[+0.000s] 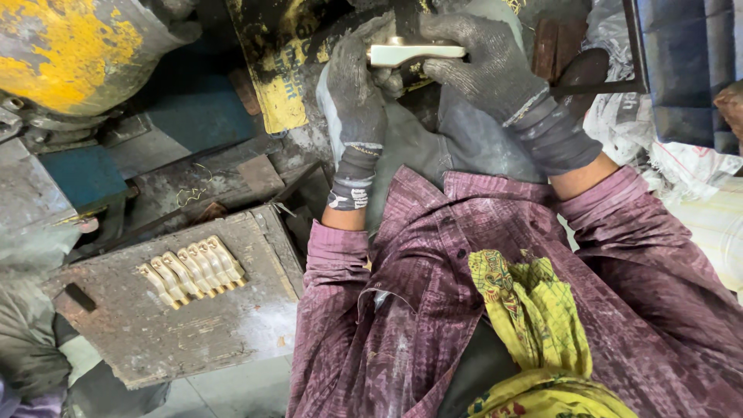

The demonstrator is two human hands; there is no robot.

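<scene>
left hand (354, 89): dark grey knit glove, far centre, fingers wrapped round the left end of the pale brass-coloured metal handle piece (414, 53).
right hand (487, 66): same kind of glove, fingers curled over the right end and top of the piece; both hands hold it together.
held piece: long, flat, pale shiny metal, lying level, far centre, above the person's lap and close to the yellow-painted dark machine part (282, 85) behind it. Contact with the machine: cannot tell.
finished-looking row: six similar brass-coloured handle pieces (193, 271) lined up side by side, touching, on the worn grey wooden desk (186, 333) at near left.
progress: judged from the layout, six pieces set aside on the desk, one in hand being worked. Remaining stock: none visible, so what is left cannot be told.
clothing: purple striped shirt (433, 310), dusty; yellow patterned cloth (534, 325) over the lap, near right.
far left: big round yellow-painted metal body (70, 46), chipped; blue metal base (201, 116) below it.
far right: white woven sacks (673, 162), dark blue block (685, 62).
</scene>
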